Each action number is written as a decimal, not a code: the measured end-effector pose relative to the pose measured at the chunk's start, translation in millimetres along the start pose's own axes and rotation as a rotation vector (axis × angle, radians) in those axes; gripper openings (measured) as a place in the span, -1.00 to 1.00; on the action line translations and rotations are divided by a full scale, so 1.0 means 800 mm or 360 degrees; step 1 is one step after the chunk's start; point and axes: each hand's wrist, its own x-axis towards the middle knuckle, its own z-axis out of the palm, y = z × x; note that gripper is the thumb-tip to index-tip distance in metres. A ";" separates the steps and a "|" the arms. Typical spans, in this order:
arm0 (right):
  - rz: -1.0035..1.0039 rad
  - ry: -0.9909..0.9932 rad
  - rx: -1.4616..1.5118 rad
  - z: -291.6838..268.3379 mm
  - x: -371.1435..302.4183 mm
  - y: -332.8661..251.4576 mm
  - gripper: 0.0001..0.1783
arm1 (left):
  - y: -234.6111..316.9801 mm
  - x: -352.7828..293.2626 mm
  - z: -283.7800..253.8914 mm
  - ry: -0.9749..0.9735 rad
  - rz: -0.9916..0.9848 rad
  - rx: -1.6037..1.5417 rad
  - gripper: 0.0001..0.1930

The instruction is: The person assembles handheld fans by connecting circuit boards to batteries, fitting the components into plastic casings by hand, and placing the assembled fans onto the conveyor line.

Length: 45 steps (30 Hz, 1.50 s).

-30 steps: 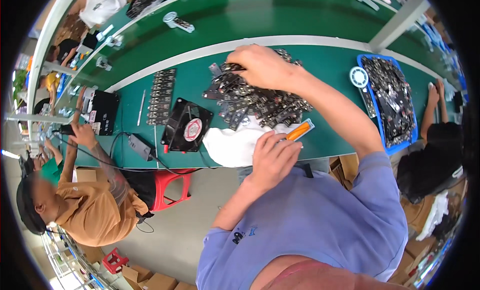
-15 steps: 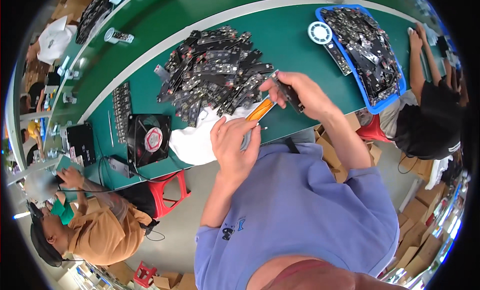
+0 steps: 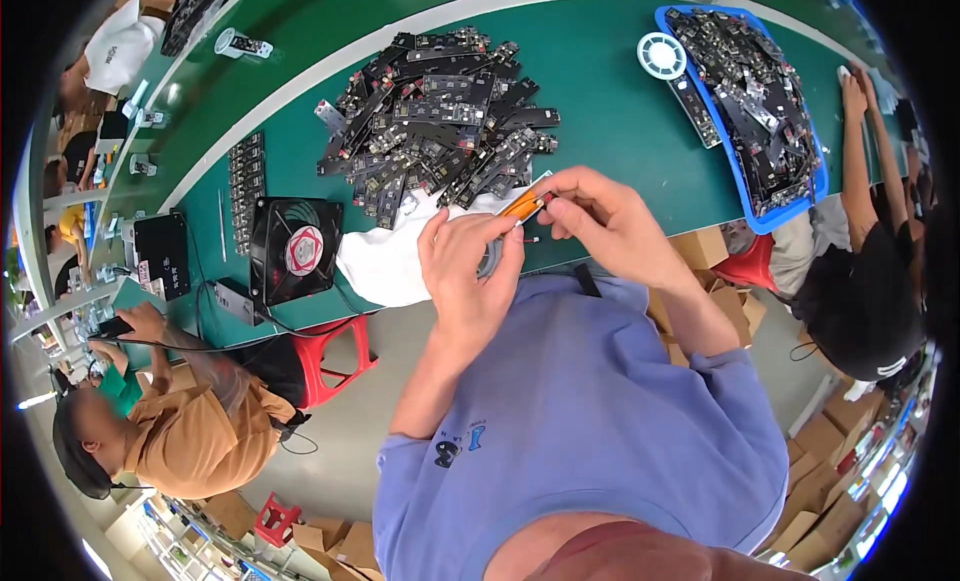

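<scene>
My left hand (image 3: 468, 276) is closed around a long, narrow orange part (image 3: 522, 209) with pale edges, its fingers along the lower end. At the part's upper end, the thumb and fingers of my right hand (image 3: 612, 229) are pinched together. Something small, dark and reddish shows at those fingertips, too small to name. A short lead with a white tip sticks out beside my left thumb. Just beyond both hands lies a heap of black circuit boards (image 3: 440, 113), and a white cloth or bag (image 3: 385, 269) lies left of my left hand.
A blue tray (image 3: 742, 186) full of circuit boards stands at the right, with a white round part (image 3: 662, 56) by its rim. At the left are a black fan (image 3: 293, 249), a row of boards (image 3: 246, 193) and cables. Co-workers sit on both sides.
The black circuit board that my right hand held is no longer visible in it. My right hand has moved down and closed at the orange part's upper end. The view has shifted slightly.
</scene>
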 end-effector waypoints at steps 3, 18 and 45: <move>-0.0274 -0.0005 -0.0309 0.009 -0.001 -0.001 -0.75 | -0.002 -0.001 0.000 -0.0005 0.0016 0.0019 -0.86; -0.0402 0.0156 -0.0559 0.031 -0.009 0.000 -0.75 | -0.013 -0.005 0.012 0.0148 0.0322 0.0289 -0.79; -0.0881 0.0089 -0.1170 0.022 0.001 0.006 -0.73 | -0.009 -0.003 0.007 0.0010 0.0347 0.0276 -0.83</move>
